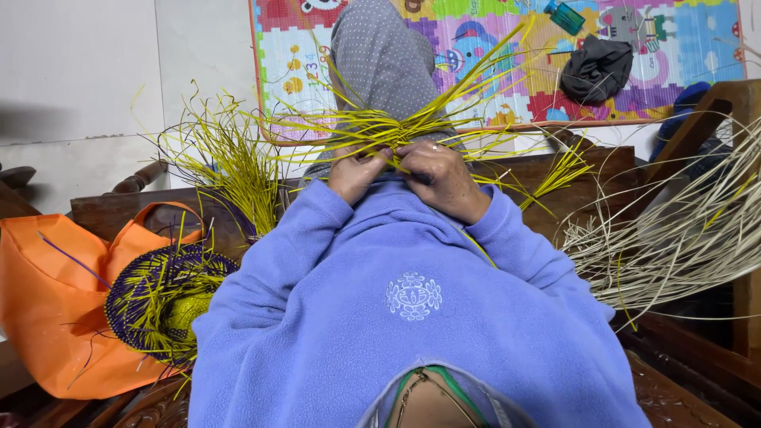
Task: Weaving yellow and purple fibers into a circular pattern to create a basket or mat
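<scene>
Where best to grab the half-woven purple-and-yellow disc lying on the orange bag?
Probably pinch the woven disc at its dense purple rim on the upper left edge, coming from above. The centre and lower right bristle with loose yellow strands that would snag or bend. It lies tilted on the orange bag, with that rim exposed.

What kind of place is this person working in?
Probably a home room used for handweaving: a colourful children's play mat on the floor, carved wooden furniture, and both hands, left hand and right hand, working yellow-green straw strands.
</scene>
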